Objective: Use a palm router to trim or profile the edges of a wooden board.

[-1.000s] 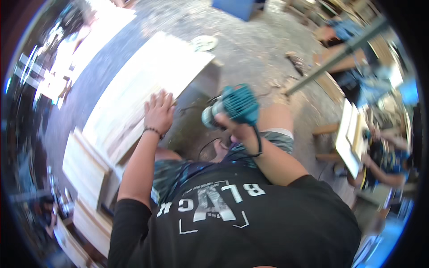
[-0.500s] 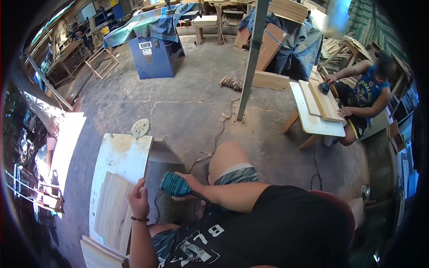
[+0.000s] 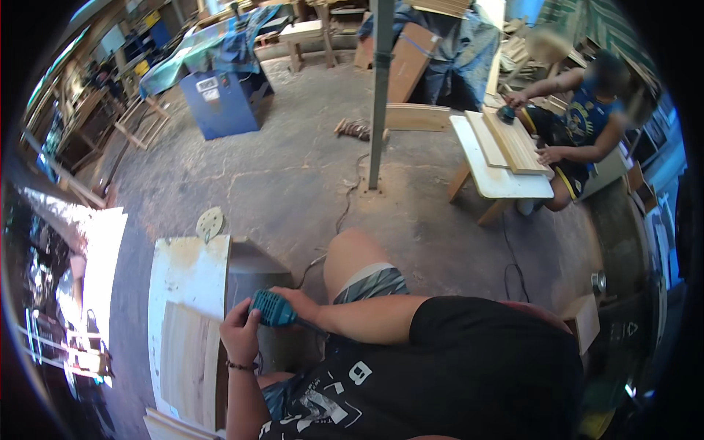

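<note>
In front of my body, my right hand (image 3: 297, 302) is wrapped round a teal electric sander (image 3: 273, 309), its vented housing facing up. A cord runs from it along my forearm. Curled fingers of my left hand (image 3: 240, 334) come up against the sander's left end, and what they pinch, if anything, is hidden. A dark beaded bracelet is on that wrist. Beside my left hand, a wooden board (image 3: 192, 352) lies on a low white-topped bench (image 3: 189, 268). The sander's underside is out of sight.
A round sanding disc (image 3: 210, 222) sits at the bench's far edge. More boards (image 3: 176, 425) are at its near end. A metal post (image 3: 378, 110) stands ahead, with a cord on the floor. At right, a co-worker (image 3: 587, 121) sands boards on a small table (image 3: 488, 180).
My left hand has moved right and now meets the sander's end. The view has shifted, so the surroundings sit further left. My right hand keeps its grip.
</note>
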`<state>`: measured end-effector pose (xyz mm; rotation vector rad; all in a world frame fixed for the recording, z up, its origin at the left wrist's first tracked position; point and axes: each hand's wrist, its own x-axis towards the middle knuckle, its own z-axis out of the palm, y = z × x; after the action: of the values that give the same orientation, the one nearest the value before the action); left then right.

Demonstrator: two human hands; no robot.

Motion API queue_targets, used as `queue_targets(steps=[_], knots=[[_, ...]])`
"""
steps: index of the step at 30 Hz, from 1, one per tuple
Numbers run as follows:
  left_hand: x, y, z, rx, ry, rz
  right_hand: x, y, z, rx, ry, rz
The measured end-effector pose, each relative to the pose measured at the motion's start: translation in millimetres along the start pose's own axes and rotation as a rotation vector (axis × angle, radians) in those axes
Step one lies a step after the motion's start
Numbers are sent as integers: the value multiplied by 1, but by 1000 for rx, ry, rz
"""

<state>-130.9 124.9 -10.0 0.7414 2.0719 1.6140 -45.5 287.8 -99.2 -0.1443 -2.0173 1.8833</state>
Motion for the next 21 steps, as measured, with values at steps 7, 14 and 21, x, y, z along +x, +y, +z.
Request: queue_targets(steps=[7,14,21], knots=[[15,-2,12,-248,-86,3,2,-1,-6,-17,132,35],[12,3,17,-184,-165,71,-8,-12,-18,-178,28,-139],[16,0,17,-133,-177,73,-7,-20,-14,-114,80,-123]])
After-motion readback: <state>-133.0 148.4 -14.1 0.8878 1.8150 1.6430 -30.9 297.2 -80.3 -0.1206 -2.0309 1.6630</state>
